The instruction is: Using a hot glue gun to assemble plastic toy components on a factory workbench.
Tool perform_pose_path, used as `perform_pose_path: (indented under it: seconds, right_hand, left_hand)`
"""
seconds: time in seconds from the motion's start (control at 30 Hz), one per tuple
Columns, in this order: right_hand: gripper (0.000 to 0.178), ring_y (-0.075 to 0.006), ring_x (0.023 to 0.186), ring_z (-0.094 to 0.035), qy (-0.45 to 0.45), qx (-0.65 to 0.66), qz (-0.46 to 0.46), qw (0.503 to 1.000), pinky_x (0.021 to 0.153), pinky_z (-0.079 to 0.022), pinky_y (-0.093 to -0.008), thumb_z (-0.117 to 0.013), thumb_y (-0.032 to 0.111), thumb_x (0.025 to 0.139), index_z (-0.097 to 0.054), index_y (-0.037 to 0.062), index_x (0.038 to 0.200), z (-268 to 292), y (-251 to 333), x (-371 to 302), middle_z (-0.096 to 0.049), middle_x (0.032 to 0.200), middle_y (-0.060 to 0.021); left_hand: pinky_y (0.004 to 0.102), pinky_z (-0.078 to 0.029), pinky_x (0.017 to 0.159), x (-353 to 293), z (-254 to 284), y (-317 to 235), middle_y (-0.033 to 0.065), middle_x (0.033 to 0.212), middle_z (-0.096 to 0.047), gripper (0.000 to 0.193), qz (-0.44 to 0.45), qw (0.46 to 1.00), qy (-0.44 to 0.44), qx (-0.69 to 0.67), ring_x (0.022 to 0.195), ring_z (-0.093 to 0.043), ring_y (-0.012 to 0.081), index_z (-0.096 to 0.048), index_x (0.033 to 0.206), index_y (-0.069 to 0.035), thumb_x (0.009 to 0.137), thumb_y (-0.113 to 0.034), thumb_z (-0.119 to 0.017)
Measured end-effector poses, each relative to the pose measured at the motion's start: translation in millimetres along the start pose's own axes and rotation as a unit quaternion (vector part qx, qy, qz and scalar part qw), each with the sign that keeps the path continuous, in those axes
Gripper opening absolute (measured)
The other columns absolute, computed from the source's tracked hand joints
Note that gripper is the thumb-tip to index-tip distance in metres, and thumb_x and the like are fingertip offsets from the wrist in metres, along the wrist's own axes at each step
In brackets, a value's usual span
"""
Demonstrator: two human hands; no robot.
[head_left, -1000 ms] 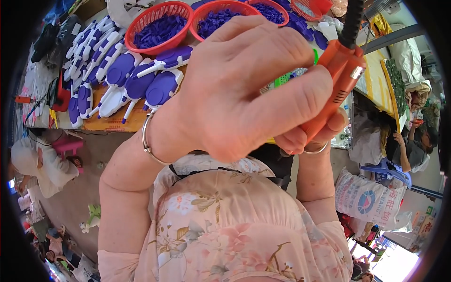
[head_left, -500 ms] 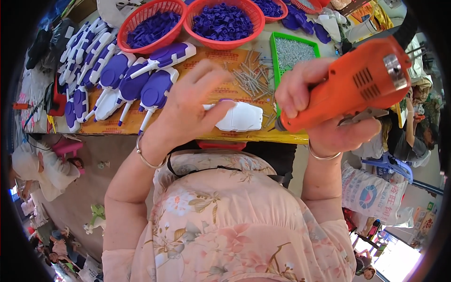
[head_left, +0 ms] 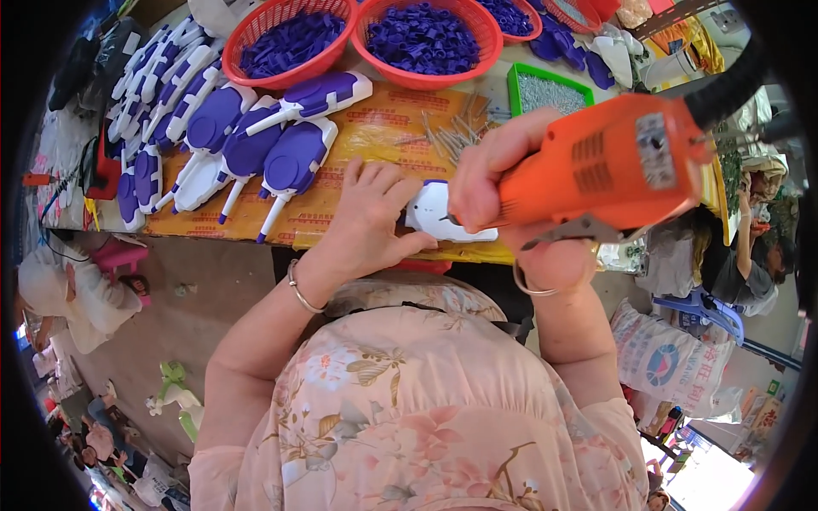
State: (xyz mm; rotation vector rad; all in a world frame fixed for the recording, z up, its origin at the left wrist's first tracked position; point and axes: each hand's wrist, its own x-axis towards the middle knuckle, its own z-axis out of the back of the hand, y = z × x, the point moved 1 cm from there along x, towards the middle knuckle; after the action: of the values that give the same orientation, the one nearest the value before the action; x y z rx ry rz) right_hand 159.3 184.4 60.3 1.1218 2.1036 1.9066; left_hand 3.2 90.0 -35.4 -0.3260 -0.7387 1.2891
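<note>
My right hand (head_left: pixel 503 183) is clamped around the bulky orange plastic power screwdriver (head_left: pixel 609 166), which covers most of the white moulded plastic piece (head_left: pixel 430 213) on the near edge of the yellow-covered table (head_left: pixel 375 128). I can't see its tip. My left hand (head_left: pixel 366 223), fingers loosely spread, steadies the piece's left end. Loose metal screws (head_left: pixel 456 132) lie just beyond.

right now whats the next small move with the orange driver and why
Probably lower the orange power screwdriver straight down onto the white plastic piece. The right hand grips it right above the piece, and the left hand already steadies the piece on the table edge.
</note>
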Motion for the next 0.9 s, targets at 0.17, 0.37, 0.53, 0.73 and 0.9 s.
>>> perform_pose_path:
  seconds: [0.17,0.37,0.53,0.73,0.9]
  right_hand:
    - [0.077,-0.0171,0.068,-0.054,-0.025,-0.031,-0.004,0.999,0.065,-0.046,-0.0325,-0.081,0.063,0.063,-0.047,0.0052,0.102,-5.3,-10.8,-4.8,-0.054,0.078,-0.0044]
    - [0.077,-0.0154,0.067,-0.051,0.013,-0.064,-0.036,0.997,0.065,-0.043,-0.0321,-0.079,0.064,0.066,-0.043,0.0067,0.104,-0.8,-2.4,-5.7,-0.052,0.078,-0.0029]
    - [0.077,-0.0155,0.068,-0.051,0.032,-0.060,-0.044,0.997,0.065,-0.043,-0.0320,-0.079,0.064,0.066,-0.043,0.0072,0.104,3.1,-7.6,-2.9,-0.051,0.078,-0.0030]
    - [0.076,-0.0155,0.070,-0.051,0.020,-0.059,-0.057,0.996,0.067,-0.042,-0.0318,-0.080,0.063,0.066,-0.044,0.0073,0.104,-2.2,-11.4,-3.6,-0.052,0.081,-0.0029]
    - [0.074,-0.0159,0.073,-0.051,0.002,-0.065,-0.074,0.995,0.070,-0.042,-0.0315,-0.082,0.058,0.066,-0.045,0.0074,0.104,-7.8,-12.9,-5.7,-0.052,0.082,-0.0031]
  left_hand:
    - [0.0531,-0.028,0.100,-3.8,-16.0,-5.0,0.0086,0.094,-0.052,0.059,-0.008,0.997,-0.052,-0.058,0.096,-0.052,0.0293,-0.061,0.104,-0.006,0.055,-0.026,-0.087]
    - [0.0553,-0.027,0.101,-1.8,-16.4,-5.9,0.0087,0.092,-0.051,0.057,0.004,0.997,-0.043,-0.059,0.094,-0.052,0.0295,-0.061,0.101,-0.006,0.054,-0.025,-0.087]
    - [0.0550,-0.028,0.100,1.1,-15.9,-6.9,0.0093,0.092,-0.051,0.053,0.013,0.998,-0.044,-0.036,0.095,-0.051,0.0298,-0.061,0.096,-0.005,0.055,-0.027,-0.086]
    - [0.0522,-0.030,0.096,5.4,-15.0,-9.8,0.0099,0.090,-0.052,0.047,0.009,0.999,-0.045,-0.007,0.095,-0.050,0.0298,-0.062,0.090,-0.005,0.057,-0.030,-0.084]
    - [0.0506,-0.031,0.095,5.9,-14.6,-10.8,0.0098,0.089,-0.052,0.046,0.004,0.998,-0.058,-0.003,0.094,-0.050,0.0298,-0.062,0.088,-0.005,0.057,-0.030,-0.084]
